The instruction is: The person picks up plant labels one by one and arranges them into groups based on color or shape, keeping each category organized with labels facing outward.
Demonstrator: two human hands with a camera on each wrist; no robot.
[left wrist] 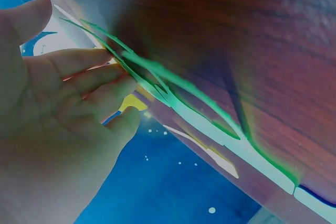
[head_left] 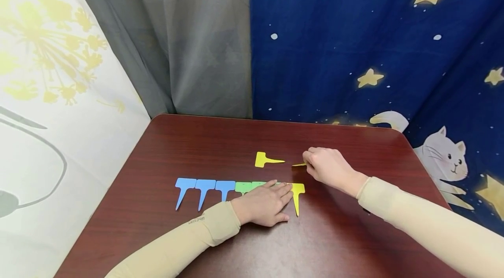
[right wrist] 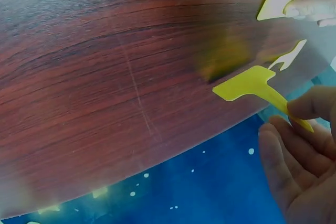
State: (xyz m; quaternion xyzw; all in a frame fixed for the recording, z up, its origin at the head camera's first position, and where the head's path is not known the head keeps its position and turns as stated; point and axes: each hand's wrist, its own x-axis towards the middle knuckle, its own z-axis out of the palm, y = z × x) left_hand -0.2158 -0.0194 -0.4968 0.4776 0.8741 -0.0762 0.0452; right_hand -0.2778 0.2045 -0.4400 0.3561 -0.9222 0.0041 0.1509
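T-shaped plant labels form a row across the table: three blue labels (head_left: 205,185) at the left, green labels (head_left: 243,187) in the middle, and a yellow label (head_left: 298,188) at the right end. My left hand (head_left: 263,204) lies palm down with fingers extended over the green part, hiding much of it. Its fingertips touch the yellow end label. Beyond the row, my right hand (head_left: 330,167) pinches another yellow label (right wrist: 244,83) by its narrow stem, between thumb and fingers; the right wrist view shows its broad head pointing away from the hand. A loose yellow label (head_left: 260,160) lies sideways behind the row.
The dark red wooden table (head_left: 189,142) has rounded far corners. Behind it hang a grey curtain (head_left: 208,50) and a blue curtain (head_left: 315,59) with stars and a cat. A white patterned cloth (head_left: 98,138) hangs along the left side.
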